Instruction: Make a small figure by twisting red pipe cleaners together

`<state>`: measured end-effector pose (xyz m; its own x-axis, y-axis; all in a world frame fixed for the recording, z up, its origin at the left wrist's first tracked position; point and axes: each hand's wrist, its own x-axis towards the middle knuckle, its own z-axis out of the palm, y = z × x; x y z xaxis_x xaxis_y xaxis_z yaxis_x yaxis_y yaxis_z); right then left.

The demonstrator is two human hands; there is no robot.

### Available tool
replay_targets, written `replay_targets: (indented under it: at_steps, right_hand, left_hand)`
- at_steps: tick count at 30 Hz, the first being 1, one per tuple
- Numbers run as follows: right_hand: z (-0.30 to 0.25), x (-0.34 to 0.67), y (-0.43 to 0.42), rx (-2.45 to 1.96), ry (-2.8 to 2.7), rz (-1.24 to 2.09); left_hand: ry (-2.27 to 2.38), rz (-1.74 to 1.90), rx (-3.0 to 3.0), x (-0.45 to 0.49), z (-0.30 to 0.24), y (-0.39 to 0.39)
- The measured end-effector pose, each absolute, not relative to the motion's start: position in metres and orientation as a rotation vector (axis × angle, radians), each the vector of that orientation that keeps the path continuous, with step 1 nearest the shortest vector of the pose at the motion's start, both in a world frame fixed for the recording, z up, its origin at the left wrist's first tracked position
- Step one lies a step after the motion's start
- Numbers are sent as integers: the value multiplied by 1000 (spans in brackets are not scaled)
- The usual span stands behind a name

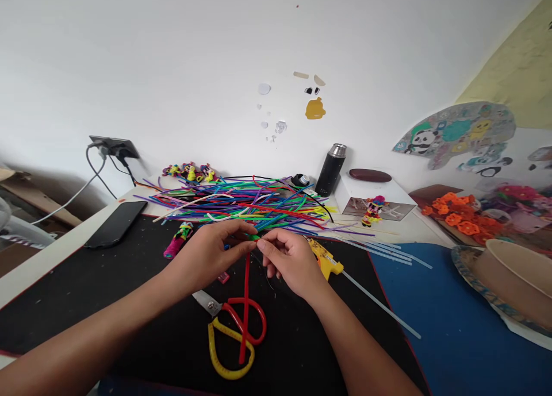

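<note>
My left hand (215,251) and my right hand (290,258) meet above the black mat, their fingertips pinched together. A red pipe cleaner (246,304) hangs straight down from between them, and a bit of green shows at the fingertips. Which fingers carry the weight is partly hidden. Below lies a pair of scissors (213,307) with one red and one yellow handle, the pipe cleaner's lower end hanging in front of them. A yellow glue gun (330,264) with a long glue stick (382,305) rests beside my right hand. Close to my left wrist lies a small pink and green figure (175,246).
Behind my hands spreads a heap of coloured pipe cleaners (241,203). A black thermos (331,170) and a white box (351,198) with a small figure (374,211) stand behind. A phone (116,223) lies left, loose glue sticks (390,252) and a beige bowl (517,275) right.
</note>
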<state>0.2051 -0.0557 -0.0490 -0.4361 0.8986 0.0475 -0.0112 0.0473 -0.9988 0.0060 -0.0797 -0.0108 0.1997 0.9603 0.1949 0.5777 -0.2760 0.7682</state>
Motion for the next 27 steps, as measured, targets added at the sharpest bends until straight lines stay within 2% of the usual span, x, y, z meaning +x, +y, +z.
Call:
replay_targets:
  at_steps: [27]
  right_hand:
    - [-47,205,-60,-935,-1598,1458]
  left_hand:
    - [1361,897,1962,5,-13,-83]
